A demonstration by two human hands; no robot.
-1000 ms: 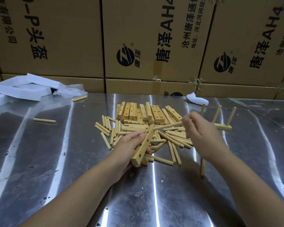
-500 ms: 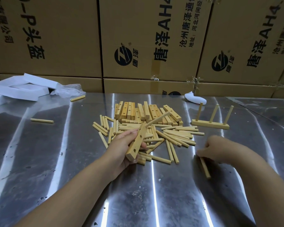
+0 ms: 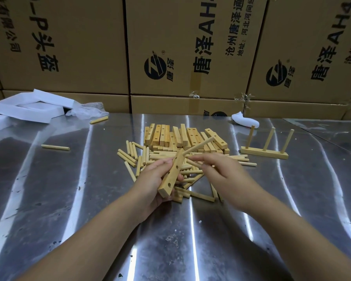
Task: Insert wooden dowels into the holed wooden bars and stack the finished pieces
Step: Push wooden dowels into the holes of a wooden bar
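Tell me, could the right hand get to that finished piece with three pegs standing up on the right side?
Probably yes. The right hand holds a dowel, but only bare metal table lies between it and the finished piece, which stands alone beyond the pile.

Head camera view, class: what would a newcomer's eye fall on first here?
Probably the left hand at centre, gripping a holed bar with one dowel already in its top. Behind lies the heap of loose dowels and bars; to the right stands a finished piece with three upright dowels.
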